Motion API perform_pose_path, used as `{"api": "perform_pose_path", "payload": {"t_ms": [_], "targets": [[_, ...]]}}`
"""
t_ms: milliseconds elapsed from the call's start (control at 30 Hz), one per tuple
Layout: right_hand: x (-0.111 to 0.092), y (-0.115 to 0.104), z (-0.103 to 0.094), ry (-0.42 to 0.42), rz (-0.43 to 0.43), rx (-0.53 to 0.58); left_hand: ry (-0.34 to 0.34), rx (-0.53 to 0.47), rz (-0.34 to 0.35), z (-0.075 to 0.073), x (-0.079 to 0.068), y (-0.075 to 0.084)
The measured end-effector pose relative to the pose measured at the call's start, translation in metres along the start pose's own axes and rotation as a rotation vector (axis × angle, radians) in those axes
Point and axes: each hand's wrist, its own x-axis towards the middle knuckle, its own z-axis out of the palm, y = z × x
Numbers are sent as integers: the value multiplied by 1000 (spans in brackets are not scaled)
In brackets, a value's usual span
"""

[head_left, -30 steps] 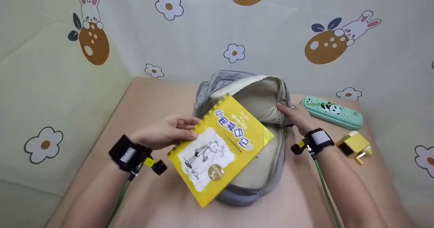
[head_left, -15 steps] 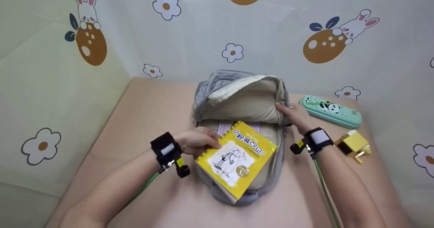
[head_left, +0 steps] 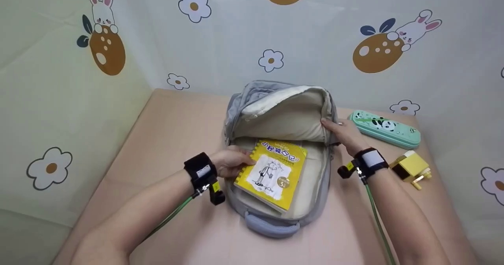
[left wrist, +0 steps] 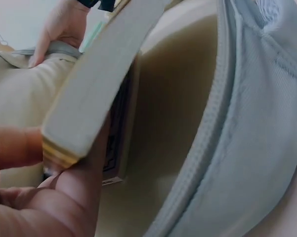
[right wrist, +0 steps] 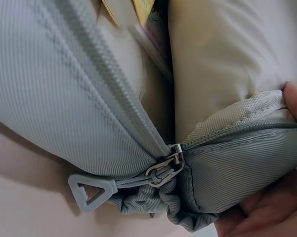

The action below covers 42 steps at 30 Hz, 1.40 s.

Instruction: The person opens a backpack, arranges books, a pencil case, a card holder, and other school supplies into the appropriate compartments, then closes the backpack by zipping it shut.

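We find the left hand (head_left: 232, 162) pinching the yellow spiral-edged paper book (head_left: 275, 174), right of that grip, inside the open grey fabric backpack (head_left: 313, 178). Should the right hand (head_left: 344, 135), gripping the cream-lined flap (head_left: 283, 123), slacken, snagging could follow.

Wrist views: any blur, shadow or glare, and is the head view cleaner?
Left wrist: the left hand looks soft, close to the lens, and brown shadow darkens the inside of the grey fabric backpack. Right wrist: the silver metal zipper slider glints but looks crisp. Head: cleaner, fairly even light, large print legible on the yellow-covered paper book, soft shadows on the peach tabletop.
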Motion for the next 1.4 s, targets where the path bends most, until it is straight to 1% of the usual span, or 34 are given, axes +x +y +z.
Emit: {"api": "perform_pose_path", "payload": {"t_ms": [167, 267, 367, 533, 700, 967, 1067, 1100, 1200, 1300, 1400], "targets": [[-1, -1, -1, 9, -25, 4, 61, -32, 44, 6, 8, -1], [0, 0, -1, 14, -36, 5, 107, -73, 79, 10, 12, -1], [0, 0, 0, 20, -45, 18, 137, -105, 116, 13, 18, 0], [0, 0, 0, 20, -52, 22, 165, -129, 160, 12, 28, 2], [-1, -1, -1, 37, -42, 19, 184, -157, 196, 12, 35, 3], [-2, -6, -2, 35, -52, 33, 261, -128, 220, 19, 42, 3], [-1, -7, -2, 30, -53, 35, 287, -108, 231, 18, 44, 5], [-4, -11, -2, 26, -49, 35, 294, -105, 238, 17, 46, 5], [-6, -13, -2, 16, -44, 32, 316, -101, 258, 15, 48, 6], [-6, -14, -2, 25, -46, 33, 314, -105, 278, 15, 48, 6], [-1, -6, -1, 44, -54, 26, 298, -99, 300, 16, 44, 6]]}}
